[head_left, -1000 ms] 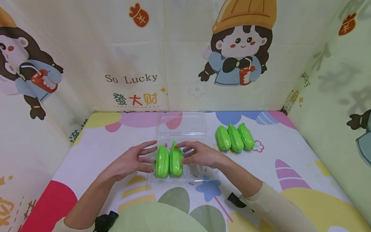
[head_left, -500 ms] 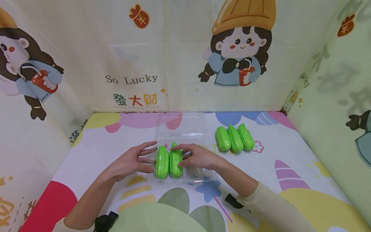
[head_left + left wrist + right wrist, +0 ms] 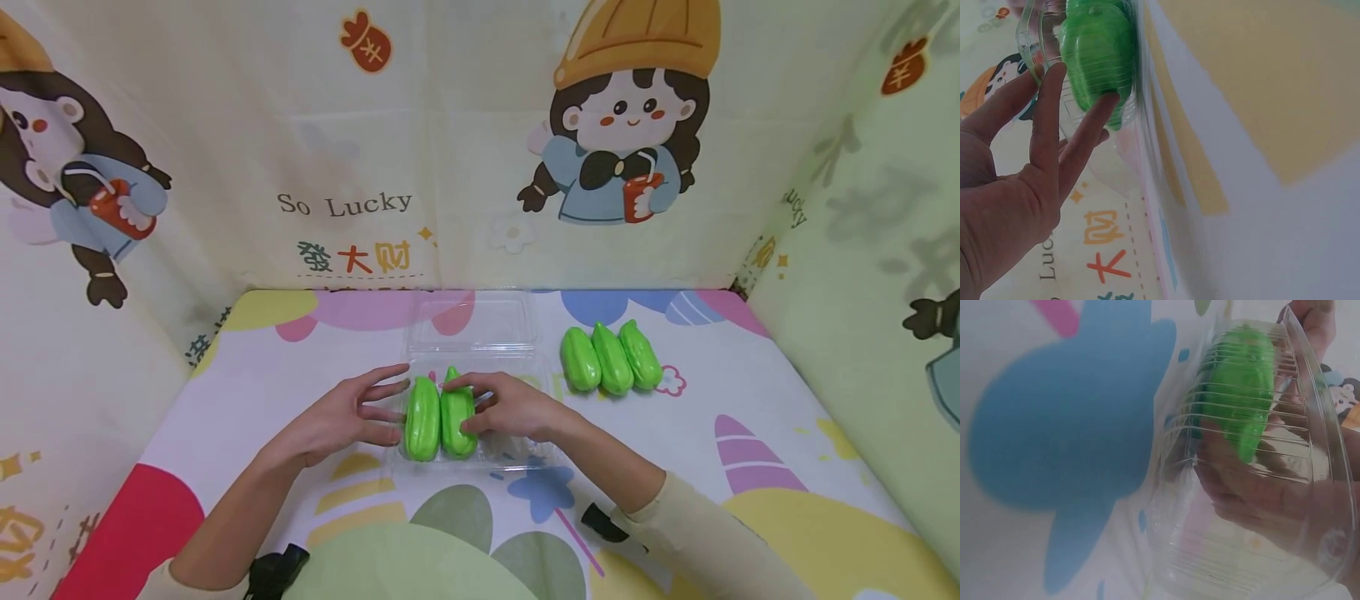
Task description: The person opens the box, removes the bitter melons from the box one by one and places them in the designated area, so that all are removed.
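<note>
A clear plastic clamshell box lies with its lid folded back. Two shiny green ridged toy vegetables stand side by side in its left part. My right hand grips the second vegetable, thumb and index finger at its sides. In the right wrist view, that hand shows through the ribbed wall, beside a green vegetable. My left hand has its fingers spread at the box's left side, close by the first vegetable. The left wrist view shows those fingers against the clear wall.
Another three green vegetables lie in a row to the right of the box. The patterned tablecloth meets printed cloth walls at the back and sides. Dark wrist cameras sit on both forearms.
My right hand has moved slightly left and closed its fingers on the second vegetable. My left hand stays where it was. The head view has shifted a little.
</note>
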`<action>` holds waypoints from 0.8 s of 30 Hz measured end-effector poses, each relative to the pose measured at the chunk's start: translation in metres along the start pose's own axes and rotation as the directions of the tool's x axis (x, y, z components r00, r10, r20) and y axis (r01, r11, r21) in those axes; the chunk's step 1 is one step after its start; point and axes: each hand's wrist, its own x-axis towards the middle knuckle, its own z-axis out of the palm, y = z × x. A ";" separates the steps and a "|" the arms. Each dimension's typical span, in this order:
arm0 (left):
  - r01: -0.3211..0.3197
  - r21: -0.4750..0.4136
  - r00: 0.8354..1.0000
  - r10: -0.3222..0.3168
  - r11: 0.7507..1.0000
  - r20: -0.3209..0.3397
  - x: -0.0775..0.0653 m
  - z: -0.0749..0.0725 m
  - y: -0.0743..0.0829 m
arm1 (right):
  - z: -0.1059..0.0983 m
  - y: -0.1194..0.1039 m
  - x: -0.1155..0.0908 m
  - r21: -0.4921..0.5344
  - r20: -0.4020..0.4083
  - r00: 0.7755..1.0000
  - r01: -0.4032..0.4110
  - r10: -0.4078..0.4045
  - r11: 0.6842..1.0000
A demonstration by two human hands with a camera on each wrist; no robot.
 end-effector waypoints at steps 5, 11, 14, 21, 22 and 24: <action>-0.002 0.005 1.000 0.002 1.000 -0.001 0.000 0.000 0.000 | 0.002 0.001 0.003 0.066 -0.016 1.000 -0.021 0.022 0.998; -0.003 0.003 1.000 0.003 1.000 0.000 0.000 0.000 0.001 | 0.004 0.001 0.004 0.124 -0.033 0.999 -0.032 0.036 0.992; -0.005 0.004 1.000 0.005 1.000 0.001 -0.001 0.000 0.001 | 0.005 0.002 0.004 0.125 -0.042 0.999 -0.028 0.034 0.992; -0.008 0.003 1.000 0.008 1.000 -0.001 -0.001 0.001 0.001 | 0.005 0.000 0.004 0.111 -0.063 0.997 -0.029 0.036 0.993; -0.008 0.003 1.000 0.008 1.000 -0.002 -0.001 0.001 0.001 | 0.005 0.000 0.004 0.109 -0.065 0.997 -0.030 0.037 0.994; -0.008 0.003 1.000 0.008 1.000 -0.003 -0.001 0.001 0.001 | 0.005 0.000 0.004 0.107 -0.068 0.997 -0.029 0.036 0.994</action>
